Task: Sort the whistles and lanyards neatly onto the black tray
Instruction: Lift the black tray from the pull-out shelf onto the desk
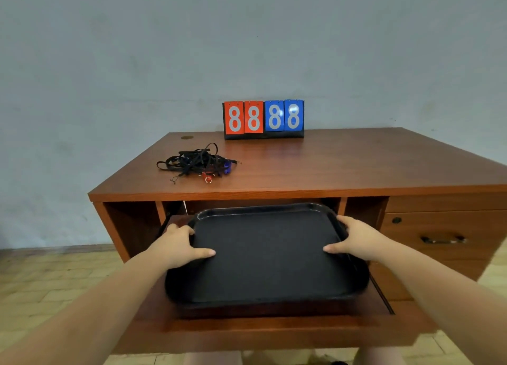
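Note:
A black tray (264, 279) rests on the desk's pulled-out shelf (269, 329), below the desktop. My left hand (178, 245) grips the tray's left rim, thumb lying on its inner surface. My right hand (354, 239) grips the right rim the same way. Nothing lies in the tray. On the desktop, at the far left, sits a tangled pile of black lanyards (196, 160) with a blue whistle (227, 168) and a red whistle (207, 175) at its near edge.
A flip scoreboard (264, 119) showing 8 8 8 8 in red and blue stands at the back of the wooden desk (343, 164), against the wall. Drawers with a dark handle (442, 239) are at the right. Tiled floor lies below.

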Demonstrator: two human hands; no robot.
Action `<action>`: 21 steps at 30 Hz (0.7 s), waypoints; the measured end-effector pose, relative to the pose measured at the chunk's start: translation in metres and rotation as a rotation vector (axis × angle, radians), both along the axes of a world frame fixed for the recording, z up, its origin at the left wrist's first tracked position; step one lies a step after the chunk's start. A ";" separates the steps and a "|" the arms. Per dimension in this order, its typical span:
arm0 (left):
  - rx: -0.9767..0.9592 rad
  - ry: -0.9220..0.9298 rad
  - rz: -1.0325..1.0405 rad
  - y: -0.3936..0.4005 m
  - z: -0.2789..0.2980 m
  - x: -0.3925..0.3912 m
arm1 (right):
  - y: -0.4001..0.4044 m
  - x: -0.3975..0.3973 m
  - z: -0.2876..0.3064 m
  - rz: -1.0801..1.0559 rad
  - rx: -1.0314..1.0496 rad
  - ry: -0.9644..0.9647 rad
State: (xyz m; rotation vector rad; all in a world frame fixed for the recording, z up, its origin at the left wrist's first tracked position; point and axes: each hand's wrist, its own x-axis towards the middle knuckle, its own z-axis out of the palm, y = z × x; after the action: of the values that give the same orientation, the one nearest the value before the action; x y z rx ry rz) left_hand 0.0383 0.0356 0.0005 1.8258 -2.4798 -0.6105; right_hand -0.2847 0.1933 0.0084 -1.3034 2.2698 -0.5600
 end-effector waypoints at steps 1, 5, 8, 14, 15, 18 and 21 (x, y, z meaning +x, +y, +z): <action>-0.010 0.014 -0.005 0.001 0.005 -0.001 | 0.002 -0.004 0.005 0.008 -0.008 0.005; -0.092 0.057 -0.027 0.006 0.028 -0.009 | 0.006 -0.016 0.025 0.010 -0.064 0.018; -0.143 0.056 -0.042 0.004 0.047 -0.023 | 0.000 -0.028 0.039 -0.026 -0.103 0.051; -0.132 0.134 -0.061 -0.019 0.059 -0.066 | -0.023 -0.060 0.047 -0.082 -0.107 0.128; -0.121 0.155 -0.056 -0.025 0.056 -0.074 | -0.028 -0.065 0.045 -0.095 -0.102 0.138; -0.118 0.202 -0.030 -0.044 0.051 -0.099 | -0.045 -0.083 0.039 -0.130 -0.076 0.158; -0.147 0.180 -0.028 -0.065 0.048 -0.121 | -0.065 -0.106 0.036 -0.169 -0.064 0.158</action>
State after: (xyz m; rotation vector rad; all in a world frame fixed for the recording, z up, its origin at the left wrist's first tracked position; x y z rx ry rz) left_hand -0.0822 -0.0298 0.0483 1.6123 -2.3685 -0.5507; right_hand -0.3905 0.1282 0.0444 -1.2319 2.5285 -0.6104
